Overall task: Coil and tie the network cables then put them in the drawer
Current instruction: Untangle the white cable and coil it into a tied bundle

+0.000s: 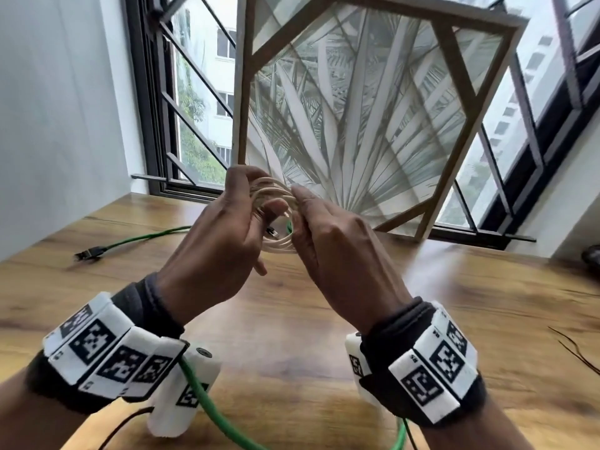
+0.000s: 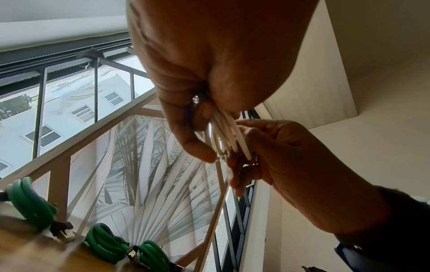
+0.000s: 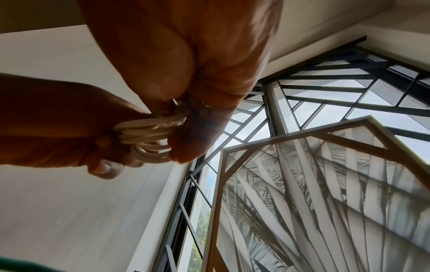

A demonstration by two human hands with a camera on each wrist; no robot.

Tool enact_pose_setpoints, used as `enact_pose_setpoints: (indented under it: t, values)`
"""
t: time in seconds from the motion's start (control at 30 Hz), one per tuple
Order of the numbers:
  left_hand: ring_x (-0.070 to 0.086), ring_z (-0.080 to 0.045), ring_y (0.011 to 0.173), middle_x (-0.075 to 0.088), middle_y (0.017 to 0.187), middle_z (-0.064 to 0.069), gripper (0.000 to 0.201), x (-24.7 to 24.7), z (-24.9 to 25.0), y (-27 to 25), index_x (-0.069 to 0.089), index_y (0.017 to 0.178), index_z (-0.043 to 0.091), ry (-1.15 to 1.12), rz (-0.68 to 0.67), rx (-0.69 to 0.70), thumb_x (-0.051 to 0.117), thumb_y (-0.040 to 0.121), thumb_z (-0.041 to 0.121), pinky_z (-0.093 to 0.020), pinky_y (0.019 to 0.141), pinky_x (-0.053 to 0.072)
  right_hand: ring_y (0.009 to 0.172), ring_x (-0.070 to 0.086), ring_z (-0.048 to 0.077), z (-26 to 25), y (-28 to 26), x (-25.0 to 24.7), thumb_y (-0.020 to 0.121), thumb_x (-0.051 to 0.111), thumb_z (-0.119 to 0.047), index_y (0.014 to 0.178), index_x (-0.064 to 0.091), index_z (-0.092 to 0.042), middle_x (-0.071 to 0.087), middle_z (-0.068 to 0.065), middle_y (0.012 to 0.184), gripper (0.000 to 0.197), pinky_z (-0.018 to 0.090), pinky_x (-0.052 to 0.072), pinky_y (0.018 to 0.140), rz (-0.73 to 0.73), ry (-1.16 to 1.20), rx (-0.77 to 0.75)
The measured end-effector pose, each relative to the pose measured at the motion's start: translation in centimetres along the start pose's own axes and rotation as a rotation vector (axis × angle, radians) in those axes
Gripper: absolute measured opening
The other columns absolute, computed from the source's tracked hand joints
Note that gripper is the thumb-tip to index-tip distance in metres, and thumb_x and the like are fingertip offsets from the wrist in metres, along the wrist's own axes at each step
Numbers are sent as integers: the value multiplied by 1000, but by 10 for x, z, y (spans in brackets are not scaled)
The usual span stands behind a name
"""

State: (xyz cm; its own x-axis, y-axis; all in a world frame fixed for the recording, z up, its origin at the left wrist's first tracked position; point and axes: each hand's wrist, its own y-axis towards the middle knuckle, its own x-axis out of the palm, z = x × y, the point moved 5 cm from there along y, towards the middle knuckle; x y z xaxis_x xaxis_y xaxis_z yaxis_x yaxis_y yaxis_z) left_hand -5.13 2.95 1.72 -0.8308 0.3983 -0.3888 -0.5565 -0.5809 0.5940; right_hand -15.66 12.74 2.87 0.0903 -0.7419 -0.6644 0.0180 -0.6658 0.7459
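A cream network cable coil (image 1: 276, 193) of several loops is held up above the wooden desk (image 1: 292, 336) between both hands. My left hand (image 1: 227, 222) grips the coil's left side, fingers curled round the loops (image 2: 223, 136). My right hand (image 1: 324, 235) pinches the right side of the loops (image 3: 149, 136) between thumb and fingers. A dark plug (image 1: 272, 233) of the cable shows inside the coil. A green network cable (image 1: 146, 237) lies loose on the desk, its black plug (image 1: 89, 253) at the left; another stretch (image 1: 211, 414) runs under my wrists.
A framed palm-leaf picture (image 1: 373, 125) leans against the barred window (image 1: 188, 108) behind the desk. Green cable loops (image 2: 32, 204) show low in the left wrist view. Thin dark wires (image 1: 578, 349) lie at the desk's right edge. A dark object (image 1: 592, 254) sits at far right.
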Motion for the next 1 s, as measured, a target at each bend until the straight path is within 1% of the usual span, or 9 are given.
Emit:
enact_pose_setpoints:
  t: [0.1, 0.17, 0.23, 0.3, 0.4, 0.57, 0.7, 0.87, 1.0]
  values:
    - [71, -13, 57, 68, 103, 5, 35, 2, 1, -1, 43, 139, 31, 68, -25, 36, 51, 109, 12, -22, 45, 54, 67, 66, 23, -2, -1, -2, 106, 48, -21, 146, 50, -1, 69, 7, 88, 44, 41, 57, 61, -3, -24, 20]
    - [69, -16, 50, 68, 101, 1, 29, -1, 2, 0, 51, 131, 31, 124, 5, 54, 50, 109, 13, -26, 46, 55, 58, 59, 17, -5, -2, -6, 102, 55, -27, 137, 52, -10, 62, -3, 82, 39, 38, 54, 53, 39, -42, 51]
    - [68, -17, 48, 66, 100, 0, 18, -4, 3, 1, 54, 124, 29, 140, 18, 74, 50, 110, 17, -27, 45, 55, 57, 56, 16, -6, -2, -11, 99, 62, -37, 121, 54, -19, 57, -5, 90, 30, 36, 52, 49, 87, -72, 59]
    - [68, -18, 48, 66, 100, -1, 14, -4, 2, 2, 54, 121, 26, 127, 15, 83, 49, 110, 19, -29, 43, 55, 62, 58, 17, -4, -1, -16, 94, 69, -41, 104, 62, -20, 56, -3, 97, 25, 35, 53, 52, 143, -100, 73]
    - [66, -18, 49, 67, 100, 0, 12, -4, 2, 2, 54, 120, 24, 133, 19, 91, 50, 110, 18, -34, 41, 56, 61, 58, 17, -3, -3, -21, 89, 77, -33, 84, 68, -16, 61, -3, 86, 20, 35, 53, 53, 227, -76, 85]
    - [68, -15, 49, 70, 95, 5, 19, -8, -1, 2, 55, 114, 26, 164, 52, 61, 55, 105, 9, -29, 40, 55, 60, 62, 15, 3, -3, -22, 82, 80, -27, 76, 71, -13, 65, -4, 70, 18, 36, 55, 58, 214, 48, 114]
    - [70, -8, 55, 68, 95, 9, 15, -13, -1, 1, 52, 114, 19, 122, 117, 16, 56, 105, 8, -21, 37, 50, 60, 69, 4, 14, -3, -27, 74, 86, -20, 73, 73, -15, 71, -10, 67, 14, 24, 58, 59, 260, 291, 194]
    - [70, -6, 59, 66, 92, 7, 7, -14, -1, 3, 51, 114, 15, 84, 121, -5, 54, 108, 14, -20, 36, 47, 66, 73, 10, 26, -4, -20, 73, 87, -7, 64, 66, -7, 76, -4, 77, 22, 38, 62, 58, 283, 524, 226]
    - [68, -14, 51, 66, 88, 3, 5, -12, -1, 4, 51, 114, 14, -19, 83, -6, 52, 110, 17, -29, 34, 50, 74, 75, 19, 36, -3, -10, 74, 88, -7, 63, 63, -9, 76, 1, 85, 28, 43, 63, 61, 232, 622, 264]
